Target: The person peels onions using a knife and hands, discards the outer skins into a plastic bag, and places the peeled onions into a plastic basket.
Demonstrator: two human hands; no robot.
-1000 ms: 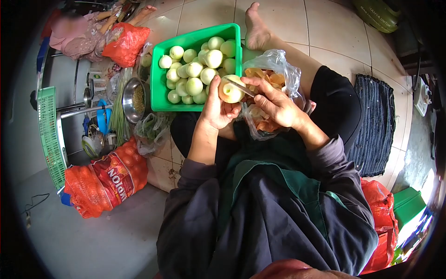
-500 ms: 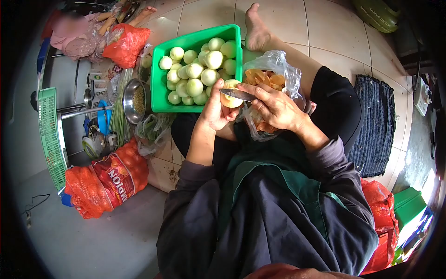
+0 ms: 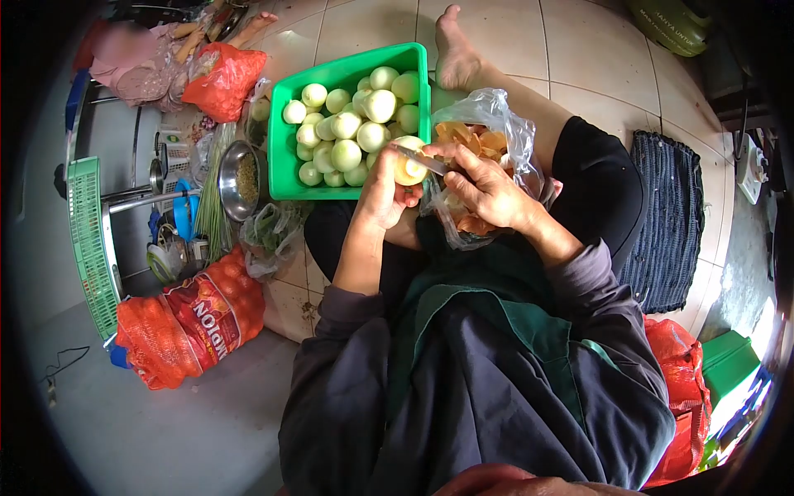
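My left hand (image 3: 382, 197) is wrapped round a pale yellow onion (image 3: 408, 171), just in front of the green basin. A knife (image 3: 426, 159) is in my right hand (image 3: 494, 192), its blade lying across the upper side of the onion. Behind my hands the green basin (image 3: 285, 174) holds many peeled, whitish-green onions (image 3: 346, 155). To the right of it and partly beneath my right hand is a clear plastic bag (image 3: 519, 132) with orange-brown onion skins (image 3: 488, 142) inside.
A metal bowl (image 3: 239, 180) stands left of the basin. A red net sack (image 3: 194, 318) lies at the left, near a green rack (image 3: 91, 240). Another person (image 3: 136, 70) sits at the back left behind a red bag (image 3: 225, 81). A dark woven mat (image 3: 668, 223) lies right.
The knife blade has turned and shifted over the onion, and the onion has tilted in my left hand. Both hands have moved only slightly.
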